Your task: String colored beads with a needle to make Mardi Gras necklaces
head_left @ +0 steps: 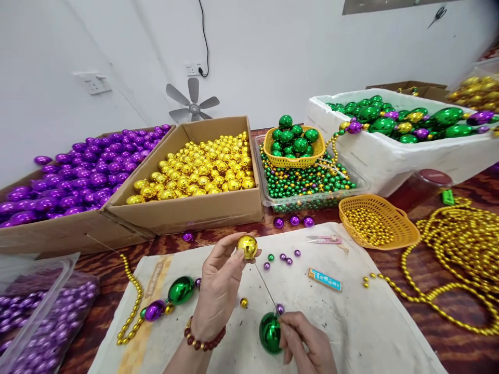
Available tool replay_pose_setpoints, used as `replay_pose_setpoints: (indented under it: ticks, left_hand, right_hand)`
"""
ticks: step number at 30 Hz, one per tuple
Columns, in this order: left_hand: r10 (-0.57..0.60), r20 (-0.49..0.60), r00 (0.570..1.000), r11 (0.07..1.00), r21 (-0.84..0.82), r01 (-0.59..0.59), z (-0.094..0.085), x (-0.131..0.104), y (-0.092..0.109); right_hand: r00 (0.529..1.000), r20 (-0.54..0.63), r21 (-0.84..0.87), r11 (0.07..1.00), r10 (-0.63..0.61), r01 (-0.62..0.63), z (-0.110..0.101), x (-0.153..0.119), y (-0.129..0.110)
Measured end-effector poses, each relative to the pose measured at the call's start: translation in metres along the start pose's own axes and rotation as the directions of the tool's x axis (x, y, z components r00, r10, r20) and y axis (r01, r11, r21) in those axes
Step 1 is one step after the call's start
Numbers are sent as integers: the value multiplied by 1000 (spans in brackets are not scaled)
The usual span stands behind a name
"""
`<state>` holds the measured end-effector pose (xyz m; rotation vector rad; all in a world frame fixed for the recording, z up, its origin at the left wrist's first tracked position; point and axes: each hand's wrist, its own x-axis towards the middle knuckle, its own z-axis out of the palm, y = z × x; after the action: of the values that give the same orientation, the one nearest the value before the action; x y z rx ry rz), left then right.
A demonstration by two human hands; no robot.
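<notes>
My left hand [218, 283], with a beaded bracelet on its wrist, pinches a shiny gold ball bead [247, 246] between thumb and fingers. From the bead's lower side a long thin needle [265, 285] slants down to my right hand [306, 340], whose fingertips are closed on its lower end. Right beside those fingertips sits a large green ball [268, 332]; whether it is threaded, I cannot tell. A small purple bead [279, 309] shows just above it. Left of my left wrist, a strung piece with a green oval bead [181, 290] and a purple bead [155, 310] lies on the cloth.
A white cloth [351, 332] covers the table's middle, bearing pink snips [325, 239] and a blue label [325, 279]. Behind stand boxes of purple beads [78, 176] and gold beads [202, 166]. At right are a yellow basket [407, 234], coiled gold strings [456, 259] and a foam box [374, 161].
</notes>
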<state>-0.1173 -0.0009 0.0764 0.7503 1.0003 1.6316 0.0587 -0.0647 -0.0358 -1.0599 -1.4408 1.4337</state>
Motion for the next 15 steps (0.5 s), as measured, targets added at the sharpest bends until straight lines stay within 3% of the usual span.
replay_pose_setpoints:
  ticks: [9, 15]
  left_hand:
    - [-31, 17, 999, 1000, -5, 31, 5, -5, -6]
    - [-35, 0, 999, 994, 102, 35, 12, -22, -14]
  right_hand:
    - [999, -38, 3, 1000, -3, 3, 3, 2, -1]
    - [992, -124, 7, 999, -37, 38, 10, 4, 3]
